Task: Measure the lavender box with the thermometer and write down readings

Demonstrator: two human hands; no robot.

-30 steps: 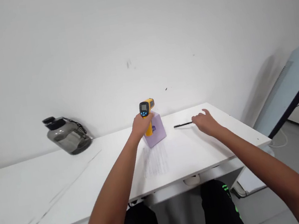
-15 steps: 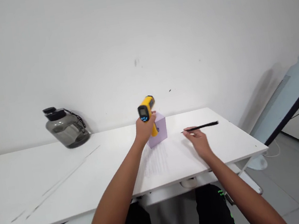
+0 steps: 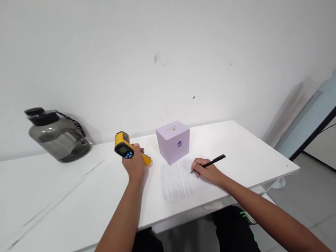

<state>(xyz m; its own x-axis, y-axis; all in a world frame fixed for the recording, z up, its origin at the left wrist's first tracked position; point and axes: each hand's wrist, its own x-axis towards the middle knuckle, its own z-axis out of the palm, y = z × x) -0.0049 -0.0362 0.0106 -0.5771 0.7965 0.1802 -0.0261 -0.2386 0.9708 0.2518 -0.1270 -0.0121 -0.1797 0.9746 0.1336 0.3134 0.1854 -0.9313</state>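
Observation:
My left hand [image 3: 135,163] is wrapped round the grip of a yellow and black infrared thermometer [image 3: 123,144], its small screen and blue buttons facing me. It is held low over the table, left of a lilac box [image 3: 174,143] with a purple emblem. My right hand [image 3: 206,170] pinches a black pen [image 3: 214,161], tip pointing left. The pen's tip is at the right edge of a white sheet of paper [image 3: 176,183] with faint lines of text, lying in front of the box. Whether the tip touches the paper I cannot tell.
A grey see-through water bottle [image 3: 59,138] with a black lid stands at the left against the wall. The white table [image 3: 58,218] has marble-like streaks and ends at the right. Beyond that edge leans a large pale panel-like appliance [image 3: 315,116] with a black rim.
My left hand has moved the thermometer left and down, away from the front of the box. My right hand has brought the pen left and nearer, to the paper. The view has shifted slightly.

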